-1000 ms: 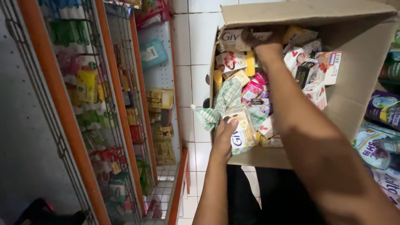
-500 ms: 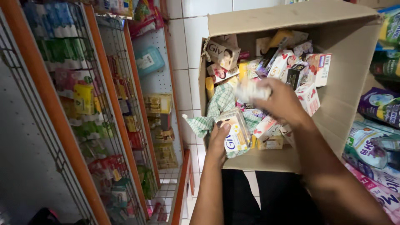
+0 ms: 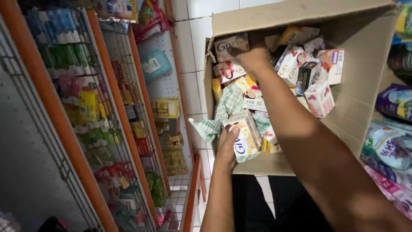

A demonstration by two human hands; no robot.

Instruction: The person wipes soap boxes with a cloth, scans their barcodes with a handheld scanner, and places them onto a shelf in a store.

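A large open cardboard box [image 3: 365, 107] lies tipped toward me, filled with several small soap cartons in white, pink and yellow. My left hand [image 3: 227, 146] grips a stack of yellow-and-white soap cartons [image 3: 245, 135] at the box's lower left, over a green checked cloth [image 3: 223, 111]. My right hand [image 3: 251, 56] reaches deep into the upper part of the box, fingers curled down among the cartons beside a white carton [image 3: 231, 43]; what it holds is hidden.
On the left stand orange-framed wire shelves [image 3: 107, 86] packed with small packets and boxes. Refill pouches [image 3: 390, 141] hang at the right edge. White tiled floor [image 3: 193, 56] shows between shelf and box.
My right hand has gone from the middle of the box, where it held a white carton, back up into the top cartons. The left hand keeps its hold on the stack.
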